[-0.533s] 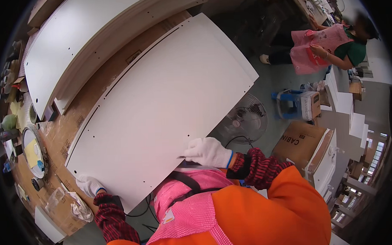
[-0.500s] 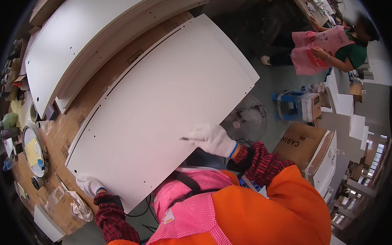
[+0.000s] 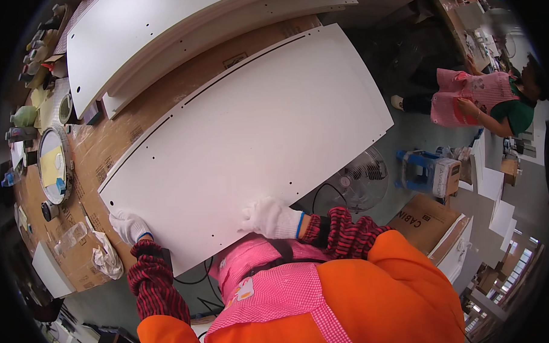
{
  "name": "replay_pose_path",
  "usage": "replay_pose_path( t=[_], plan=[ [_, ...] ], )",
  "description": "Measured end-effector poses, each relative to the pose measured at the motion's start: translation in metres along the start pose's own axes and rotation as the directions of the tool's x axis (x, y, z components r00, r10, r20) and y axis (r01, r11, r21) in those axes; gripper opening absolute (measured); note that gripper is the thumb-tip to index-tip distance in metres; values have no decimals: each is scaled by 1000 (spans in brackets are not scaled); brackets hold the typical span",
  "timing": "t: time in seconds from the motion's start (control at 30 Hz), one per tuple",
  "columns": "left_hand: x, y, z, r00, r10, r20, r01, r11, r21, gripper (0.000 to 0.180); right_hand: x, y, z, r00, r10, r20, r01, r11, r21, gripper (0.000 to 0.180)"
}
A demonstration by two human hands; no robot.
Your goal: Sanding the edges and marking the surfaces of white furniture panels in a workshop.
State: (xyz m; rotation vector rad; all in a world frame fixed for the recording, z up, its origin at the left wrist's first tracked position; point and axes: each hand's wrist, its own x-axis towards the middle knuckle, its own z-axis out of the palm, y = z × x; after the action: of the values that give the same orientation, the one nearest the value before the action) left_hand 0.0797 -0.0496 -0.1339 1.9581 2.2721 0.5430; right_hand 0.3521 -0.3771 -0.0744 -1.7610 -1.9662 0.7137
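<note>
A large white panel (image 3: 249, 136) with a curved far edge, dark grooves and small drilled holes lies in front of me, partly on the table. My left hand (image 3: 130, 227), in a white knitted glove, grips the panel's left end near the corner hole. My right hand (image 3: 270, 219), gloved the same way, rests low over the panel's near edge with its fingers curled in. Whatever those fingers hold is hidden by the glove. Both wrists wear red-and-black striped sleeves.
More curved white panels (image 3: 161, 30) are stacked at the far side of the brown-covered table (image 3: 113, 141). A round lid-like tray (image 3: 49, 155) and a crumpled cloth (image 3: 107, 257) lie left. Right are a fan (image 3: 362, 180), a blue stool (image 3: 416, 169), a carton (image 3: 424, 220) and another person (image 3: 477, 98).
My right hand has moved left and nearer to me, toward the panel's near edge. The thin dark tool it held out no longer shows. My left hand stays at the panel's left end.
</note>
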Motion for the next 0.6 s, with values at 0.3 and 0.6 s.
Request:
replay_pose_path(
  t=[0.3,0.6],
  plan=[
    [4,-6,4,996,53,-68,-53,999,-4,52,-25,214,-146,28,942,-334,-502,302,810,23],
    [-13,21,-3,1000,-26,3,26,1000,-10,48,80,-21,37,985,-157,74,150,984,94,22]
  ],
)
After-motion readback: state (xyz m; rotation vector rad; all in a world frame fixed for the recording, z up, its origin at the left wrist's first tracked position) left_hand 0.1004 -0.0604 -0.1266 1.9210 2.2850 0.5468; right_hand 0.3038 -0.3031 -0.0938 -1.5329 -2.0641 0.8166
